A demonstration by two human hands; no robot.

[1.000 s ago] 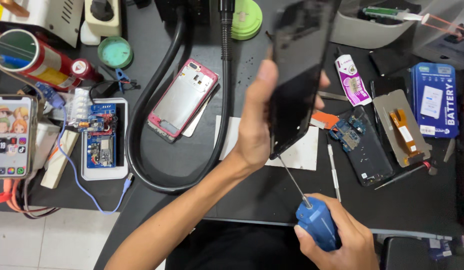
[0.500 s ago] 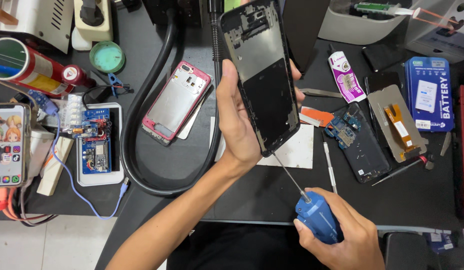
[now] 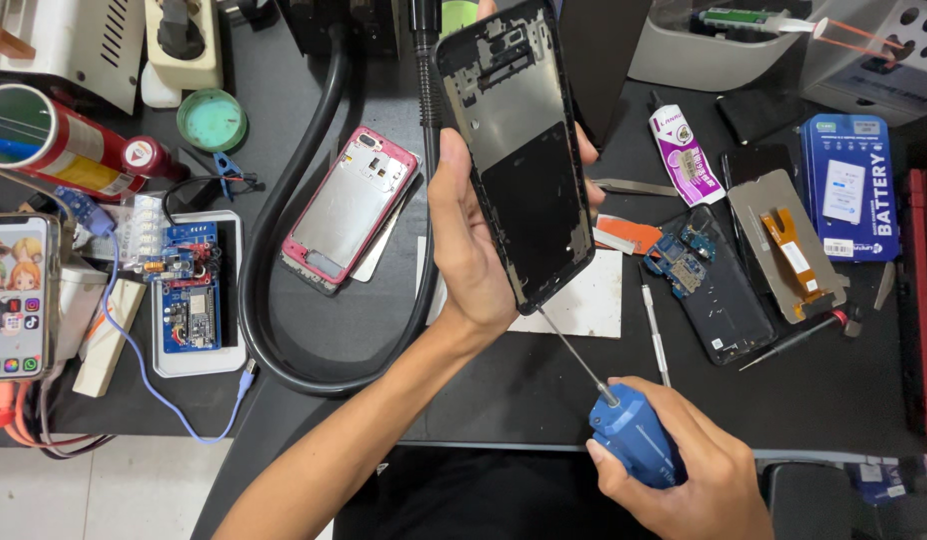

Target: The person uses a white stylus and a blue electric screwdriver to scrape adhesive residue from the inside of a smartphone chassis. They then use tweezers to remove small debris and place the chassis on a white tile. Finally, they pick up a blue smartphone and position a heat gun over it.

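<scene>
We grip the black phone frame [image 3: 519, 165] upright in our left hand [image 3: 469, 250], above the counter [image 3: 384, 340]; our right hand [image 3: 684, 475] is closed on the blue screwdriver [image 3: 629, 430], tip touching the frame's 6 o'clock corner. A slipping tip could gouge the frame or jab our palm.

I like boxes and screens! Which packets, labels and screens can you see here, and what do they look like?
Battery box: far right, flat blue rectangle, white label.
Small sachet: right of the held phone frame, white and purple.
Lit phone screen: left edge, cartoon wallpaper, coloured icons.
Spray can: upper left, lying down, red-and-yellow label.
</scene>
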